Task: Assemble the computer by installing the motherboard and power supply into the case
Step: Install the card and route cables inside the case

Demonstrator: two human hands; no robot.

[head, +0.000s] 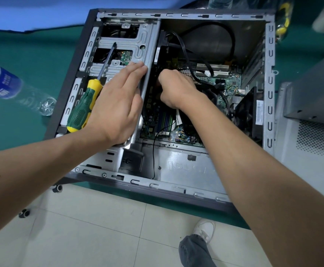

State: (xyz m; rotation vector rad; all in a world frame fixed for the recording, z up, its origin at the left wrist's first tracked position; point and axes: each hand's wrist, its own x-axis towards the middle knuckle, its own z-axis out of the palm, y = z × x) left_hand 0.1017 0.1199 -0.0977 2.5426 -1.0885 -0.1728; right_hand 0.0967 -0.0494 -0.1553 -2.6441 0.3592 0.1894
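Note:
The open computer case [270,78] lies on its side on a green table. The green motherboard [232,78] sits inside it, partly covered by black cables [182,47]. My left hand [116,105] rests flat, fingers straight, on the metal drive cage [118,43]. My right hand [176,87] reaches down over the motherboard with curled fingers; what they hold is hidden. A screwdriver [86,105] with a green and yellow handle lies on the drive cage beside my left hand. A grey box [315,93], possibly the power supply, stands outside the case at the right.
A plastic water bottle [5,83] lies on the table at the left. A perforated grey side panel [311,147] lies at the right under the grey box. The table's front edge runs just under the case; below it are floor tiles and my shoe [203,230].

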